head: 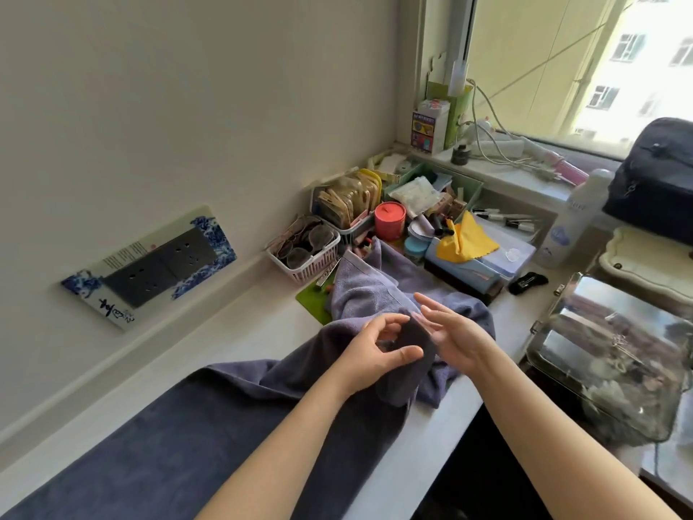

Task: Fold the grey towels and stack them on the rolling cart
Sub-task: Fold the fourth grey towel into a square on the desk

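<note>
I see a grey-violet towel (375, 290) bunched near the counter's far end, and a darker slate-blue towel (157, 444) along its near edge. The counter (232, 332) itself is off-white. By the far corner I make out a coral-red canister (390, 220), a bright yellow cloth (468, 238) and a pink basket (311, 264). The socket plate (150, 266) on the wall has a blue-and-white porcelain pattern around dark grey outlets.

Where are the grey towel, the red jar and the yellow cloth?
grey towel (369, 290): head view, on its bunched upper part.
red jar (390, 220): head view, on its side wall.
yellow cloth (467, 240): head view, on its middle fold.
</note>
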